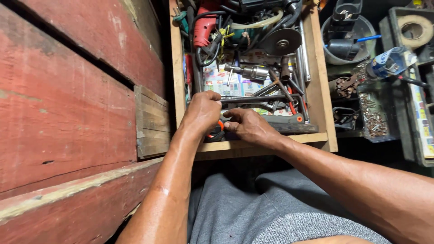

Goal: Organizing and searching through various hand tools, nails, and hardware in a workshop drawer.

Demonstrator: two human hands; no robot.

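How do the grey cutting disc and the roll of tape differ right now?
The grey round metal cutting disc lies inside the wooden tool drawer among tools; the beige roll of tape sits in a dark tray outside it. The disc has a small centre hub; the roll has a wide open core. Both are round.

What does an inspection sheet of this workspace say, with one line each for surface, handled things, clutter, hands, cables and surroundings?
Surface: open wooden drawer lined with printed paper, crowded with tools.
Handled things: small black and orange tool at the drawer's front edge, mostly hidden, kind unclear; long dark metal rod running out from the left hand.
Clutter: round grey grinding disc, silver metal socket piece, red power drill.
Hands: left hand closed over the rod's end; right hand, fingers touching the black and orange tool.
Cables: black cord looping beside the drill; pale hose.
Surroundings: red wooden planks left; tray of rusty small parts right.
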